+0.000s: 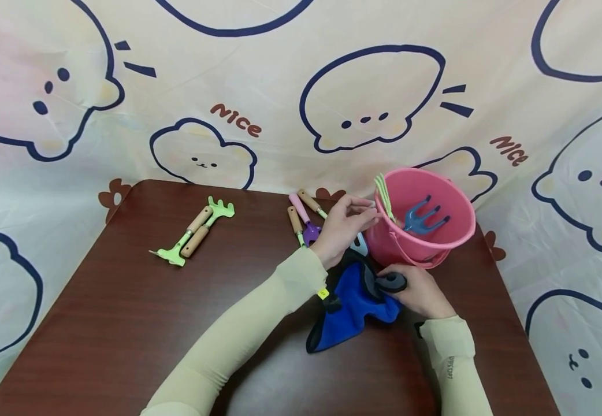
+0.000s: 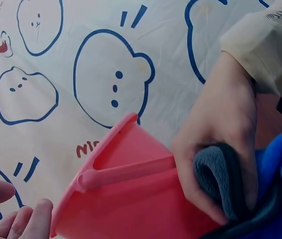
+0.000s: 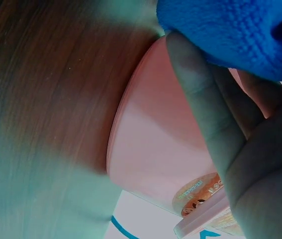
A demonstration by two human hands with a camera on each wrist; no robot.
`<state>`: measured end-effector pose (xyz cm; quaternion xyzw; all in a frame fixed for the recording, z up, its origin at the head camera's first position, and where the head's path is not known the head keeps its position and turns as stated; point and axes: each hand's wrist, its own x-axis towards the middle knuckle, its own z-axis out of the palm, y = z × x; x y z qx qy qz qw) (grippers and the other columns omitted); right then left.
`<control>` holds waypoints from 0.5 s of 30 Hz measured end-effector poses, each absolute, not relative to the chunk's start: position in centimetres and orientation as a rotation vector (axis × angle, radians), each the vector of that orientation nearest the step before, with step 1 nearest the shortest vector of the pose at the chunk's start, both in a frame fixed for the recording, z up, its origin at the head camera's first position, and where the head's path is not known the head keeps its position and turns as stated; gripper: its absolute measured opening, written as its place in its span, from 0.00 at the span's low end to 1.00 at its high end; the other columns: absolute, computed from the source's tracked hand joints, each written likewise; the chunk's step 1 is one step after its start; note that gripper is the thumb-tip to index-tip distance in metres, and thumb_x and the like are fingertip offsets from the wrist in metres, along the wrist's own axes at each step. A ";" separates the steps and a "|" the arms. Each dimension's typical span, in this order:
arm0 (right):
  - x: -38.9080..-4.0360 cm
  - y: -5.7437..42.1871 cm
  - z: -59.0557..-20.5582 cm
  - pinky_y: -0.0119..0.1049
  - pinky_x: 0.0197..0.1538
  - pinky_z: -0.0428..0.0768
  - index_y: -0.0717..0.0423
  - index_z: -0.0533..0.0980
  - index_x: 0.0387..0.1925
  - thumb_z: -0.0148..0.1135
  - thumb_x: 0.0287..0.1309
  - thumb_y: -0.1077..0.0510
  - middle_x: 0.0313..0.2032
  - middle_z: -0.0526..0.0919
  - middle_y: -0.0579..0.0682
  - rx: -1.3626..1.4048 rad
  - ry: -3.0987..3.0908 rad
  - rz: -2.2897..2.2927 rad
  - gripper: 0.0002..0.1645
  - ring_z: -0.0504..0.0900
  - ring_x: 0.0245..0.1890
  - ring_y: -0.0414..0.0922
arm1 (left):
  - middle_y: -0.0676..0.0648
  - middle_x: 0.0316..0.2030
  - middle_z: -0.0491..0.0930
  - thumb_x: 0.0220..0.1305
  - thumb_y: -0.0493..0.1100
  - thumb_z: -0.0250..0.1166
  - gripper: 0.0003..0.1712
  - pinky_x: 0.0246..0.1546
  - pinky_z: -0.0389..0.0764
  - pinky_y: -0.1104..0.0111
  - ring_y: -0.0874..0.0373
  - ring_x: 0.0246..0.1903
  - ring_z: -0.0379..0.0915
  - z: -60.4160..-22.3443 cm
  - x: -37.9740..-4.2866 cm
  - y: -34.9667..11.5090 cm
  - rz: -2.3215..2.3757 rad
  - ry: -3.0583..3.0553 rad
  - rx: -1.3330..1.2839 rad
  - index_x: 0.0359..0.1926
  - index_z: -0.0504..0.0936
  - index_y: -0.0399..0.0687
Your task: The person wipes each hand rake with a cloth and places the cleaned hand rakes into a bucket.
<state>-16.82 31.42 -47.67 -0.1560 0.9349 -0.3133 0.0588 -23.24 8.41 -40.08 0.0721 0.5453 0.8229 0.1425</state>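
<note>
The left hand (image 1: 344, 228), fingers loosely parted, is beside the pink bucket (image 1: 381, 240) (oval label (image 3: 195, 194) largely illegible), while the right hand (image 1: 419, 292) grasps the blue cloth (image 1: 350, 309) in front, against a backdrop (image 1: 275, 81) reading "Nice".

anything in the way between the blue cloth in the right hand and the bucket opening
Yes: the near wall of the pink bucket, with its handle, rises between the blue cloth and the opening. The left hand is by the rim; green tines and a blue fork show inside.
</note>
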 end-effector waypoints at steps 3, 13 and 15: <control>-16.8 31.5 -47.6 0.61 0.56 0.81 0.47 0.85 0.50 0.76 0.57 0.60 0.48 0.88 0.49 -0.470 2.837 -0.955 0.18 0.83 0.47 0.50 | 0.43 0.47 0.80 0.74 0.38 0.65 0.18 0.61 0.80 0.58 0.43 0.55 0.84 -40.0 -23.0 7.8 2.357 1.619 0.227 0.60 0.74 0.40; -16.7 31.4 -47.8 0.61 0.56 0.81 0.46 0.85 0.49 0.76 0.57 0.60 0.47 0.88 0.48 -0.470 2.830 -0.969 0.18 0.83 0.47 0.49 | 0.41 0.54 0.80 0.74 0.38 0.64 0.18 0.60 0.80 0.56 0.49 0.54 0.82 -42.5 -25.3 2.9 2.271 2.044 0.232 0.61 0.74 0.44; -16.7 31.4 -47.7 0.60 0.56 0.81 0.46 0.85 0.49 0.76 0.57 0.60 0.47 0.88 0.47 -0.465 2.827 -0.982 0.17 0.82 0.47 0.49 | 0.40 0.57 0.79 0.73 0.37 0.64 0.20 0.59 0.80 0.54 0.47 0.55 0.80 -43.6 -26.5 0.4 2.140 2.293 0.252 0.63 0.74 0.44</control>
